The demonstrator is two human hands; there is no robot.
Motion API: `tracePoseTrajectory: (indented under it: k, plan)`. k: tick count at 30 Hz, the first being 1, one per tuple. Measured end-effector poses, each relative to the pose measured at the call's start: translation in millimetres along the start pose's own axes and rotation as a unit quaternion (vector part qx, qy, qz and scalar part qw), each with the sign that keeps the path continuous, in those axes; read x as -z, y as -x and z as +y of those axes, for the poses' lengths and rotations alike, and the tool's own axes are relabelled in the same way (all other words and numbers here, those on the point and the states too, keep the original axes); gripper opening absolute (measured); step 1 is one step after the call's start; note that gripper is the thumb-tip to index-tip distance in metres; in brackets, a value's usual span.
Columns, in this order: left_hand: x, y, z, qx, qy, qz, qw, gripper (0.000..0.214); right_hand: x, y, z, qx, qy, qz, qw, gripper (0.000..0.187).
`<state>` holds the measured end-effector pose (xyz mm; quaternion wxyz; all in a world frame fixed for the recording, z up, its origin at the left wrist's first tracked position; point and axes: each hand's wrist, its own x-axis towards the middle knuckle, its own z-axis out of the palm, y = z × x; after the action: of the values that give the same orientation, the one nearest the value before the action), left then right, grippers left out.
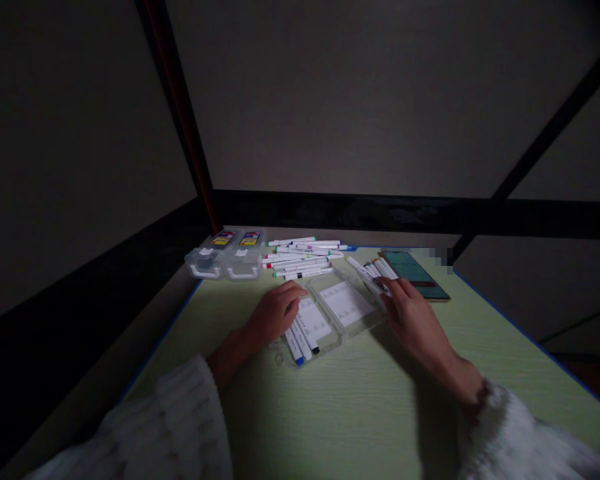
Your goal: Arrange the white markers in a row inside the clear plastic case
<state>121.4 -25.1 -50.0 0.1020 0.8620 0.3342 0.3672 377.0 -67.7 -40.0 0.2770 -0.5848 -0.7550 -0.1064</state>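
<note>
1. Markers in case [293,343]: a few white ones lying side by side in the left half of the open clear case [341,336], caps toward 6 o'clock, one blue, one dark. (Clock centred on that case; 12 is away from the wearer.)
2. Left hand [275,310], at 9 o'clock: fingers curled over the far ends of these markers. Cannot tell whether it grips or only steadies them.
3. Right hand [420,323], at 3 o'clock: thumb and fingers closed around the near ends of a marker bundle [367,269], which points toward 11.
4. Handling, my judgement: light pressure on the laid row should stop it rolling; the bundle is best kept parallel, caps matched, a few pens passed at a time. A loose grip could fan them.
5. Containers: open case has a white printed sheet in each half, with markers over the left one. Two closed clear cases [244,267] stand at 10 o'clock, colourful labels on top; contents unclear.
6. Outward: loose marker pile [303,257] near 11, mixed cap colours; phone [413,272] at 2; pale green table [350,413] beneath.
</note>
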Motion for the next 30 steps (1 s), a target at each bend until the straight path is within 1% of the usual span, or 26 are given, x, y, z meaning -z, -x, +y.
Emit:
tracePoseTrajectory:
  k: [9,16,30]
  plan:
    - [3.1,-2.1,3.4,0.037,-0.047,0.024,0.998,0.02,4.5,-0.9,4.2,-0.028,0.068,-0.026,0.997,0.033]
    - [4.3,-1.4,3.2,0.037,-0.041,0.029,0.998,0.02,4.6,-0.6,3.5,-0.061,0.112,-0.057,0.99,0.029]
    - [3.2,-1.5,2.4,0.032,-0.043,0.035,0.998,0.02,5.7,0.0,3.4,-0.085,0.146,-0.09,0.982,0.029]
